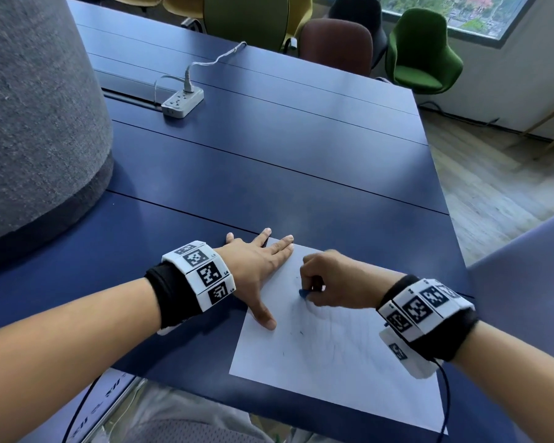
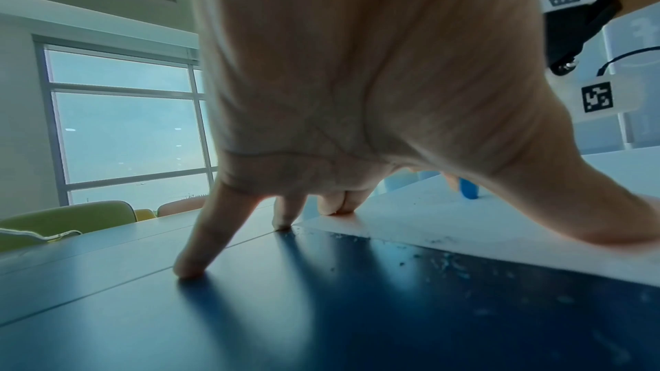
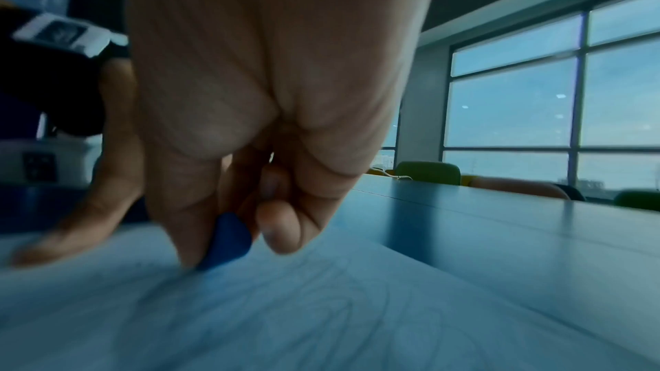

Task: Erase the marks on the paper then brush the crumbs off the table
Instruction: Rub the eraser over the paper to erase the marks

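Both hands are working on the paper [image 1: 333, 353], which is lying flat near the front edge of the blue table [image 1: 269, 161]. Left hand [image 1: 256, 266] is lying spread and flat, fingers straight; its thumb and two fingers are pressing on the sheet's left edge and far corner, while the other fingertips are touching bare table beside it. Right hand [image 1: 333, 282] is curling its fingers around a small blue eraser [image 1: 304, 293], pinching it between thumb and fingertips with the tip touching the sheet near its upper middle. In the right wrist view the eraser [image 3: 228, 241] is poking out below the thumb and meeting the paper [image 3: 321, 320], where faint grey pencil lines are showing; the picture is blurred.

Faint marks [image 1: 317, 327] are spreading over the sheet below the eraser, with a few short dark strokes nearer the left edge. In the left wrist view, crumbs [image 2: 443, 261] are lying scattered on the table just beside the paper's edge and a few on the sheet itself.

A grey power strip [image 1: 182, 102] with a plugged cable is sitting far back on the table, well apart from the paper. Chairs [image 1: 419, 49] are standing beyond the far edge.
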Tool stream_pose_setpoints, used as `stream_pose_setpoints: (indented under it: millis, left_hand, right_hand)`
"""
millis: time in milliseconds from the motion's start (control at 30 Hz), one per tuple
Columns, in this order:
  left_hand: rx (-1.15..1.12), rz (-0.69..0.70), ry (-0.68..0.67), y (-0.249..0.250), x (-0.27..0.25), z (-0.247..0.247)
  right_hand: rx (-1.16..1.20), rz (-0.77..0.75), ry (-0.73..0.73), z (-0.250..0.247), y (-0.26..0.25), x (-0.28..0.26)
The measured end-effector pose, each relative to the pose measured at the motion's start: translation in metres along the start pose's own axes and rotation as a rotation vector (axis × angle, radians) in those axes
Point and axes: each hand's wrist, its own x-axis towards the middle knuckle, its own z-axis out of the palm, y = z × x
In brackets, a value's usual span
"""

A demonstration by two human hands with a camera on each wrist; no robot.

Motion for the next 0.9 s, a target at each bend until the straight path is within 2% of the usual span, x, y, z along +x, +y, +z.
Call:
stream_pose_setpoints:
  millis: [67, 200, 367, 500, 567, 667, 833, 900]
  left_hand:
    - [-0.005, 0.001, -0.001, 0.000, 0.000, 0.000]
    - [-0.004, 0.003, 0.001, 0.000, 0.000, 0.000]
    - [-0.001, 0.002, -0.008, 0.002, -0.001, -0.001]
    - [0.005, 0.003, -0.002, 0.000, 0.000, 0.000]
    - [0.011, 0.002, -0.004, 0.001, 0.000, -0.001]
    - [0.012, 0.000, -0.006, 0.001, -0.001, -0.001]
    - [0.011, 0.000, 0.002, 0.001, -0.001, -0.001]
    - [0.008, 0.002, 0.001, 0.001, -0.001, -0.001]
  right_hand:
    - [0.012, 0.005, -0.014, -0.004, 0.000, 0.003]
    - [0.038, 0.043, 0.132, -0.001, 0.004, 0.005]
    - [-0.006, 0.010, -0.046, 0.001, -0.007, -0.005]
    - [0.020, 0.082, 0.123, -0.002, 0.000, 0.004]
    - [0.016, 0.062, 0.092, 0.003, -0.004, -0.001]
    - [0.000, 0.040, -0.042, 0.002, -0.011, -0.004]
    - [0.049, 0.100, 0.124, -0.003, -0.004, 0.006]
    - [0.042, 0.064, 0.060, 0.003, -0.008, -0.001]
